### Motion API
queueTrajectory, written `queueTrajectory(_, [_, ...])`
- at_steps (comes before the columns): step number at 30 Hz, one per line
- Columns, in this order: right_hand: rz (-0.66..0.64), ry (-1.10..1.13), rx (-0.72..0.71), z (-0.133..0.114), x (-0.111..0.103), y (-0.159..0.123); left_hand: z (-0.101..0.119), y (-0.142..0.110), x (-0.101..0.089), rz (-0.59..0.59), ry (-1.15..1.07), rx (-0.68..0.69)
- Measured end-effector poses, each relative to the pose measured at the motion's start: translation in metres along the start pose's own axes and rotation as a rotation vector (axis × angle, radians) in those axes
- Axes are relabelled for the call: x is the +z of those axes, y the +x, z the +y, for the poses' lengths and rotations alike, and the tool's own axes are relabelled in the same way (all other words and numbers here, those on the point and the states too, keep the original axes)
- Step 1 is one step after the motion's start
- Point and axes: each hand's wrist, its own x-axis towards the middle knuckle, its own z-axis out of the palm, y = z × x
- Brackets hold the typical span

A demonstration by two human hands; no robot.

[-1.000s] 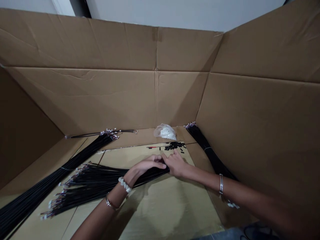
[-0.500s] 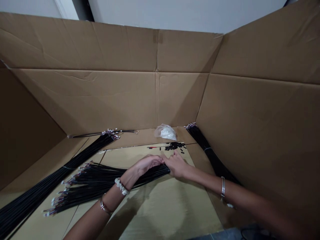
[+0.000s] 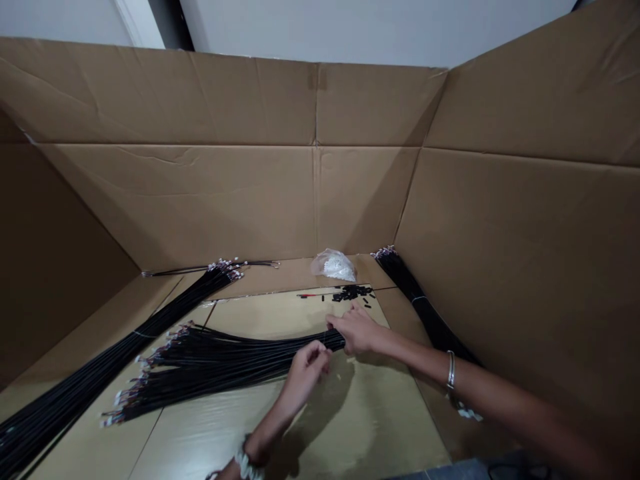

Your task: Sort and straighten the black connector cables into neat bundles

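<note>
A fanned bundle of black cables (image 3: pixel 240 360) lies across the board, its white connectors (image 3: pixel 120 399) and coloured wire ends spread at the left. My right hand (image 3: pixel 357 328) is closed round the gathered right end of this bundle. Just in front of the bundle, near that end, is my left hand (image 3: pixel 309 365), its fingers curled and pinched together. Whatever is between those fingertips, if anything, is too small to make out. Beyond my right hand, small black sleeve-like pieces (image 3: pixel 353 292) lie in a loose pile on the board, beside a thin red-and-black item (image 3: pixel 310 295).
A tied bundle of black cables (image 3: pixel 125 343) lies at the left, another (image 3: pixel 420 303) along the right wall. Behind the board sits a clear bag of small white pieces (image 3: pixel 336 265). Tall cardboard walls (image 3: pixel 240 193) enclose the back and sides of the pale board (image 3: pixel 370 427).
My left hand has come off the top of the bundle and moved toward me, to its near side, with the fingers now curled. My right hand stays at the gathered end.
</note>
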Motion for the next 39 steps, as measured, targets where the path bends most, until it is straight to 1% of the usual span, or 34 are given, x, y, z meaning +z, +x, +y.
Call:
queueTrajectory(2, [-0.01, 0.011, -0.005, 0.002, 0.003, 0.0, -0.011, -0.008, 0.002, 0.102, 0.16, 0.076])
queueTrajectory(4, [-0.006, 0.016, -0.013, 0.004, 0.004, 0.001, -0.019, -0.014, -0.001, 0.182, 0.268, 0.119])
queueTrajectory(10, [-0.003, 0.008, -0.031, 0.004, 0.002, -0.001, -0.037, -0.028, -0.021, 0.331, 0.42, 0.065])
queueTrajectory(14, [-0.006, 0.025, -0.018, 0.002, 0.002, -0.004, -0.049, -0.035, -0.029, 0.425, 0.446, 0.056])
queueTrajectory(17, [-0.005, 0.009, 0.01, 0.001, 0.003, -0.007, -0.051, -0.038, -0.038, 0.516, 0.374, 0.067])
queueTrajectory(18, [-0.006, 0.001, 0.009, 0.0, 0.003, -0.008, -0.05, -0.038, -0.043, 0.529, 0.329, 0.075])
queueTrajectory(20, [-0.011, -0.014, -0.007, -0.001, 0.004, -0.01, -0.043, -0.036, -0.057, 0.508, 0.218, 0.075])
queueTrajectory(21, [-0.006, -0.024, -0.015, -0.001, 0.005, -0.011, -0.039, -0.034, -0.064, 0.477, 0.155, 0.055])
queueTrajectory(23, [0.014, -0.057, -0.017, -0.003, 0.007, -0.012, -0.028, -0.03, -0.081, 0.408, 0.027, -0.044])
queueTrajectory(26, [0.058, -0.122, -0.014, -0.006, 0.01, -0.015, -0.011, -0.022, -0.101, 0.306, -0.123, -0.245])
queueTrajectory(28, [0.086, -0.162, -0.027, -0.009, 0.01, -0.018, 0.0, -0.015, -0.109, 0.193, -0.185, -0.329])
queueTrajectory(29, [0.1, -0.18, -0.034, -0.012, 0.009, -0.019, 0.005, -0.01, -0.112, 0.131, -0.201, -0.349])
queueTrajectory(31, [0.13, -0.209, -0.036, -0.017, 0.007, -0.022, 0.015, 0.003, -0.113, 0.019, -0.183, -0.361])
queueTrajectory(33, [0.164, -0.222, -0.022, -0.021, 0.005, -0.024, 0.025, 0.02, -0.111, -0.058, -0.094, -0.354])
queueTrajectory(36, [0.192, -0.237, 0.017, -0.023, 0.007, -0.026, 0.037, 0.045, -0.109, -0.091, 0.082, -0.355])
queueTrajectory(39, [0.189, -0.266, 0.061, -0.017, 0.013, -0.024, 0.041, 0.059, -0.115, -0.083, 0.186, -0.359])
